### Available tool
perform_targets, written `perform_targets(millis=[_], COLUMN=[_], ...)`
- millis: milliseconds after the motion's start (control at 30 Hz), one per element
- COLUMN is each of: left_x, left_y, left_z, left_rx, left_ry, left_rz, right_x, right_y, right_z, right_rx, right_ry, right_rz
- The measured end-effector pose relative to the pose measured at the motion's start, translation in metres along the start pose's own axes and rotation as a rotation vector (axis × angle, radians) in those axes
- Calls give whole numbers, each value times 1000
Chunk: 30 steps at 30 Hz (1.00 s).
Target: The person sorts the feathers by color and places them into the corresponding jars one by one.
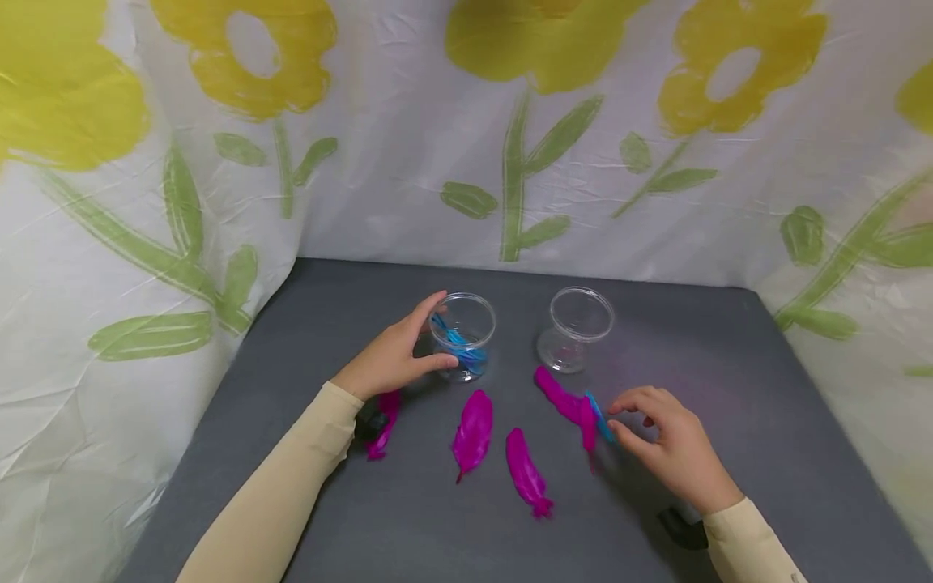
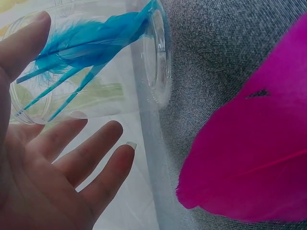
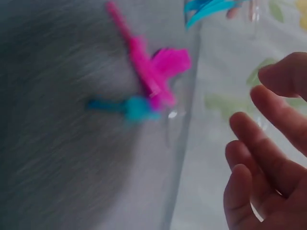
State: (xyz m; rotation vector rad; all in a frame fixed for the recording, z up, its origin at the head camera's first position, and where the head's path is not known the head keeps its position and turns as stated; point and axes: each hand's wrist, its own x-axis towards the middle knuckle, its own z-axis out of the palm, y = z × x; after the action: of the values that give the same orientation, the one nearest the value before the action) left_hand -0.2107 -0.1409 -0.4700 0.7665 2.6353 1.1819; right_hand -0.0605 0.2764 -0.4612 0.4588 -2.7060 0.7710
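White sheet (image 1: 394, 170) all round, big yellow flowers (image 1: 547, 48) printed across it, and a dark grey table (image 1: 729, 348) below. Straight to my left hand (image 1: 394, 356): it's got the jar (image 1: 492, 326), thumb on the near side, fingers round the far side, a clear pot standing upright on the table. Inside, blue feathers (image 1: 464, 353) lean in a loose bunch, quills and fluff plain to see in the left wrist view. Over to my right hand (image 1: 674, 441), and it's empty! Thumb and fingers bent but parted, hovering over the table just beside a loose blue feather (image 1: 599, 417); a gap shows in the right wrist view, though that one's blurred. That blue one lies right up against a crossed pair of pink feathers (image 1: 557, 395), one slanting, one pointing towards me. Further out, a second jar (image 1: 583, 335), clear too, stands upright just beyond that pair, well apart from my left hand. Between my hands, nearer to me, two more: a broad pink feather (image 1: 474, 431) and a narrow pink feather (image 1: 528, 474), both flat on the table. And one last pink feather (image 1: 388, 423) by my left wrist, partly covered by it.
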Motion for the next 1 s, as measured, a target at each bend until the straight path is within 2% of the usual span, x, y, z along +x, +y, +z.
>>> perform_targets(millis=[233, 600, 1000], left_x=[-3, -2, 0], left_y=[0, 4, 4], left_z=[-5, -3, -2], left_rx=[-12, -1, 4], left_ry=[-4, -14, -12], left_rz=[-28, -27, -23], right_x=[-15, -22, -24], right_y=[10, 10, 11], right_z=[10, 14, 20], right_rx=[-100, -199, -211], right_ry=[-89, -156, -148], right_rz=[61, 169, 212])
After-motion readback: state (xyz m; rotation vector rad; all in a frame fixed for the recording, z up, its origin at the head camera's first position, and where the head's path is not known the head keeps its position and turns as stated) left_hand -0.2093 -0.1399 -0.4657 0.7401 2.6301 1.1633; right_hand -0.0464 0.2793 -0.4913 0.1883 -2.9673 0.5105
